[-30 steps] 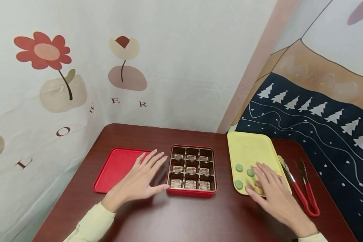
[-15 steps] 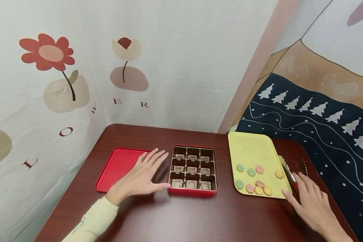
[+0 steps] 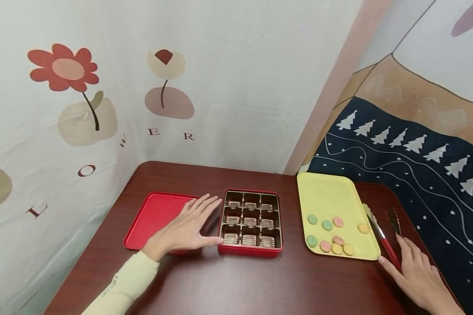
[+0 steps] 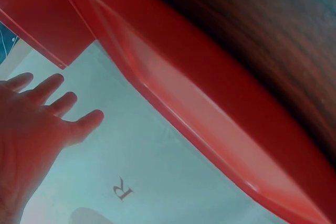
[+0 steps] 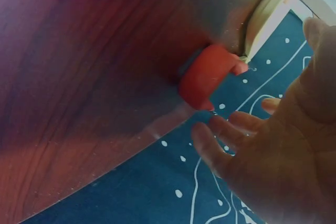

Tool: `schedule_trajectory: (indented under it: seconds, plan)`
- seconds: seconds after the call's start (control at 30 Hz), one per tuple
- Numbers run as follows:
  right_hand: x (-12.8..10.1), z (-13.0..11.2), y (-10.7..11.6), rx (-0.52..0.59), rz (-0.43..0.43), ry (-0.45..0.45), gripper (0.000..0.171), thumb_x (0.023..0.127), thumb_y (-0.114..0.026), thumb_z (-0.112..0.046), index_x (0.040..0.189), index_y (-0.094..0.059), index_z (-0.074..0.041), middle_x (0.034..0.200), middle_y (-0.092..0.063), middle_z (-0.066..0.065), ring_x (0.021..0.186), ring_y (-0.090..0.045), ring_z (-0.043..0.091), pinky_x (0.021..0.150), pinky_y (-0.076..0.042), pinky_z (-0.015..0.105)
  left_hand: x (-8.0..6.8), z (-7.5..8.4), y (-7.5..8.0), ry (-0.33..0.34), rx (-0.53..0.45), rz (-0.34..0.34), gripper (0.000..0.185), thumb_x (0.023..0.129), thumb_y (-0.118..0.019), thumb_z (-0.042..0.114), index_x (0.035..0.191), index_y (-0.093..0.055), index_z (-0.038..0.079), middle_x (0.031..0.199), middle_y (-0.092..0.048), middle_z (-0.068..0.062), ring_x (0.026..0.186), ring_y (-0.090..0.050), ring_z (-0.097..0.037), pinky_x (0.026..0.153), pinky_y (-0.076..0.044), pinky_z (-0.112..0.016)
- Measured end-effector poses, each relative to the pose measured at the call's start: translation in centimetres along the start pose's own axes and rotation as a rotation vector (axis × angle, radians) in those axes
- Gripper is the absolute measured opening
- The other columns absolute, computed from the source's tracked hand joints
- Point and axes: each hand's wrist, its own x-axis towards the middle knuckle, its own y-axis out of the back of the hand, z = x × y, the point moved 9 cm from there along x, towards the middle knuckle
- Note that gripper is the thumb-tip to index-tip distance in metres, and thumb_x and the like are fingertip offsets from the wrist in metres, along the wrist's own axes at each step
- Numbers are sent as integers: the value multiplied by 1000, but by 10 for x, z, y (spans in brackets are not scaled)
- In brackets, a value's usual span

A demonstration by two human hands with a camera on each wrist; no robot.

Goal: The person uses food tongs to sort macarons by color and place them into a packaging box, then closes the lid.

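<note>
Fingers spread, my left hand (image 3: 183, 232) hovers between a red lid (image 3: 155, 214) and a red box (image 3: 250, 250) whose brown insert has several square compartments. Its thumb tip is right at the box's front left corner. On the right, my right hand (image 3: 419, 275) reaches over red-handled tongs (image 3: 390, 253) and covers part of their handles. The right wrist view shows that hand's fingers loosely extended beside the tongs' red handle end (image 5: 207, 77), not curled round it. Small macarons lie on a yellow tray (image 3: 325, 192): green (image 3: 312, 241), pink (image 3: 338, 222) and yellow (image 3: 363, 228).
The dark wooden table (image 3: 260, 284) carries everything. A pale printed curtain (image 3: 236, 87) hangs behind it, and a dark blue cloth with white trees (image 3: 414, 143) borders its right side. The tongs lie close along the tray's right edge.
My right hand has moved right, from over the yellow tray to the tongs' handles, uncovering the macarons. My left hand has shifted only slightly to the right.
</note>
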Motion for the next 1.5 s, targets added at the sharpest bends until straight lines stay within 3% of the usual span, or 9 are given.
schedule_trajectory:
  seconds: [0.17,0.57,0.93,1.07,1.27,1.5]
  plan:
    - [2,11,-8,5,-47,-14,101,111,-56,-56,157,-15,23,141,-26,51,113,-37,70,88,-40,85,4,-1,-4,2,-16,-18,109,93,-65,78,171,-34,9,172,-38,-14,161,-26,-40,122,-23,-74]
    - [7,33,-14,-28,-16,-77,105,109,-55,-60,147,-18,30,131,-30,52,115,-35,69,84,-39,85,7,-6,-11,-14,10,-27,112,89,-68,82,170,-38,11,169,-42,-15,159,-30,-42,120,-23,-77]
    - [8,37,-17,-41,19,-59,89,114,-50,-50,128,-31,35,113,-35,49,105,-38,66,85,-44,78,9,-8,-17,-9,-9,-59,114,86,-72,82,170,-39,13,170,-42,-16,159,-29,-44,120,-21,-78]
    - [13,37,-16,-49,28,-74,86,112,-54,-52,114,-37,32,102,-38,44,96,-44,60,82,-46,72,11,-8,-18,-8,-4,-64,115,86,-70,84,171,-38,12,170,-41,-16,159,-29,-44,120,-22,-77]
    - [22,36,-13,-35,-7,-81,77,112,-55,-50,96,-39,24,90,-41,38,81,-53,52,77,-48,68,10,-8,-20,8,-19,-91,118,87,-67,86,173,-32,13,173,-37,-10,163,-23,-40,121,-18,-78]
    - [25,43,-16,14,-133,-179,72,113,-54,-45,94,-36,22,87,-41,35,73,-57,45,70,-52,62,9,-7,-23,34,-29,-117,119,88,-66,86,175,-28,14,176,-34,-5,165,-18,-37,122,-16,-77]
